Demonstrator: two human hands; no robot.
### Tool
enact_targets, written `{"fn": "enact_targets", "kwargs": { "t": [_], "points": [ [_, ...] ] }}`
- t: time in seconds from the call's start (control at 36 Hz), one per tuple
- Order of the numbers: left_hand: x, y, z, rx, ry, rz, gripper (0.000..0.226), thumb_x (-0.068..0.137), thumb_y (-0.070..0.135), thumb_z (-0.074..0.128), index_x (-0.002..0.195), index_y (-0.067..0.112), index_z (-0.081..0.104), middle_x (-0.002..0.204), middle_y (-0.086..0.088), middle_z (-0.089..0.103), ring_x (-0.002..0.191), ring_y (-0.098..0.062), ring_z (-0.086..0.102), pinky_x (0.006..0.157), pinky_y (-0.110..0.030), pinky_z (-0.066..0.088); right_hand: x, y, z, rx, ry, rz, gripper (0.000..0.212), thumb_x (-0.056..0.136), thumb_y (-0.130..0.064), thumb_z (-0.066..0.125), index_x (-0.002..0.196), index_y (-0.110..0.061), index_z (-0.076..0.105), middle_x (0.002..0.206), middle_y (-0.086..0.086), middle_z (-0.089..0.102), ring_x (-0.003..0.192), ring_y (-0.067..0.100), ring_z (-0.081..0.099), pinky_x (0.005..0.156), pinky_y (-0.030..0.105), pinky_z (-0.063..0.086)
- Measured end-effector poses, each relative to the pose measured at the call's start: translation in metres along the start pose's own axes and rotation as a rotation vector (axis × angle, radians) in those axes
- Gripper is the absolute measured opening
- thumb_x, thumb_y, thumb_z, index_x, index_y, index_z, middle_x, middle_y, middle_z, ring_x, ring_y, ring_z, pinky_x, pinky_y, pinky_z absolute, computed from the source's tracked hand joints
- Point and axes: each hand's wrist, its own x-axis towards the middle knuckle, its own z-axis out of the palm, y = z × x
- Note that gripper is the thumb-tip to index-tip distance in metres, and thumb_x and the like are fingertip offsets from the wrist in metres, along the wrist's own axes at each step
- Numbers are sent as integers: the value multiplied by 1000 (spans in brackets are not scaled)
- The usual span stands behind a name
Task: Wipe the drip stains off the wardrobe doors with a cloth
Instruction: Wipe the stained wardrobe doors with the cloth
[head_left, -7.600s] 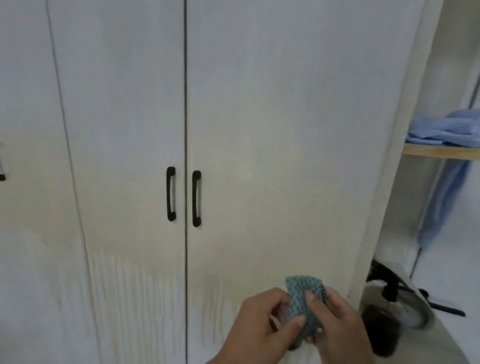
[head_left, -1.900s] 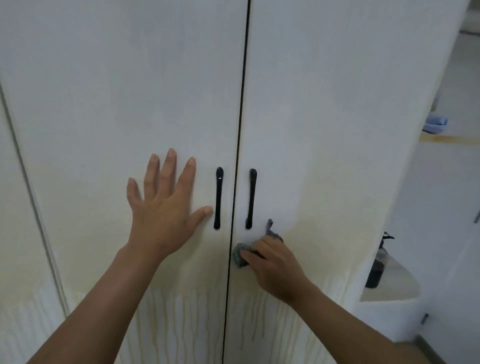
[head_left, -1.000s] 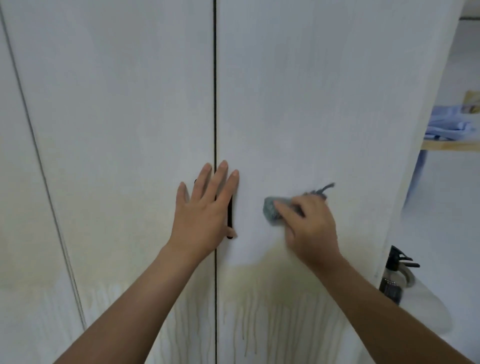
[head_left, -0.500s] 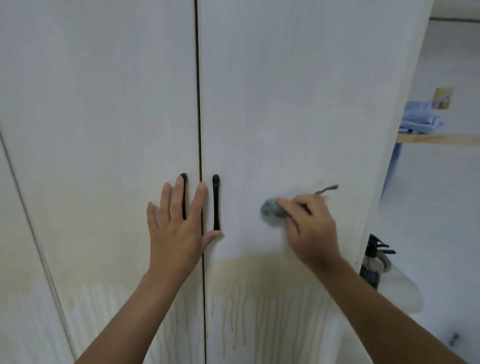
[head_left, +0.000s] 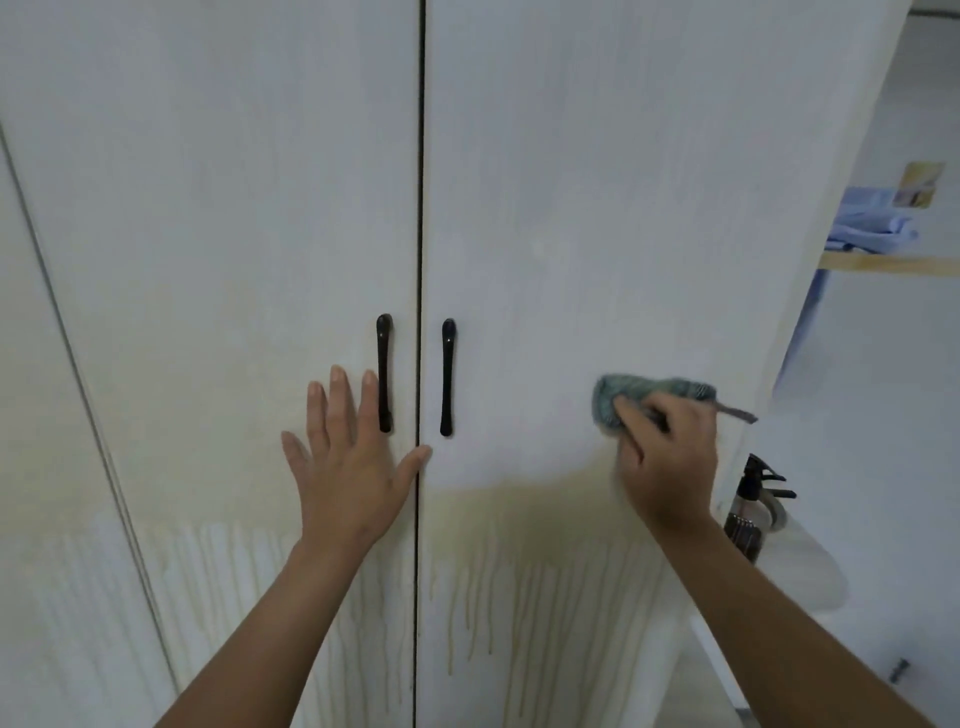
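Progress, we judge, is partial: the right door (head_left: 597, 208) looks pale and clean down to handle height, while a yellowish band and long drip stains (head_left: 519, 597) below it are not yet wiped. The left door (head_left: 234, 208) shows the same tint and runs lower down. Our right hand (head_left: 670, 457) has its grip closed round the teal knitted cloth (head_left: 623, 397), pressing it to the right door near the outer edge, just above the stained band. Our left hand (head_left: 348, 467) lies flat, grip open, on the left door beside its black handle (head_left: 384, 374). Bunched up, the cloth trails a loose tail rightward.
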Motion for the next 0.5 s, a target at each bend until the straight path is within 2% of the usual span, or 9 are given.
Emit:
{"fn": "enact_targets", "kwargs": {
  "t": [0.08, 0.17, 0.28, 0.33, 0.44, 0.5],
  "points": [
    [0, -2, 2, 2, -3, -1, 95, 96, 69, 49, 165, 23, 2, 172, -11, -2, 158, -37, 0, 111, -76, 27, -1, 2, -6, 29, -49, -36, 20, 93, 0, 62, 101, -5, 80, 95, 17, 66, 83, 36, 55, 77, 38, 45],
    [1, -2, 3, 9, 7, 4, 97, 94, 66, 56, 165, 21, 7, 171, -13, 1, 157, -39, 4, 110, -76, 29, 35, 4, -14, 66, 49, 23, 23, 91, 7, 62, 103, -3, 79, 91, 19, 63, 83, 35, 54, 81, 33, 41],
    [2, -4, 6, 22, 13, 7, 94, 94, 70, 46, 165, 20, 8, 171, -14, 1, 157, -40, 4, 110, -75, 30, 75, 4, -19, 101, 165, 90, 27, 91, 10, 62, 108, -3, 78, 92, 20, 61, 85, 33, 52, 80, 30, 40],
    [2, -4, 8, 15, 10, 4, 95, 93, 72, 43, 165, 21, 7, 171, -13, 0, 157, -39, 2, 110, -76, 28, 72, 4, -15, 85, 121, 80, 25, 92, 8, 61, 108, -3, 78, 92, 19, 61, 86, 33, 52, 83, 27, 37],
    [2, -5, 10, 12, 33, 6, 96, 91, 72, 44, 165, 20, 10, 171, -14, 4, 157, -39, 5, 108, -77, 30, 14, 1, -1, 43, 24, 41, 19, 97, 0, 60, 102, 3, 77, 89, 20, 62, 79, 36, 56, 82, 33, 33],
    [3, -6, 10, 17, 35, 8, 97, 90, 73, 44, 165, 20, 11, 171, -13, 5, 157, -39, 6, 107, -76, 31, -23, -2, -2, 60, -52, 0, 18, 98, -4, 61, 100, 3, 77, 88, 19, 61, 77, 35, 57, 79, 34, 38]
  ]
}}
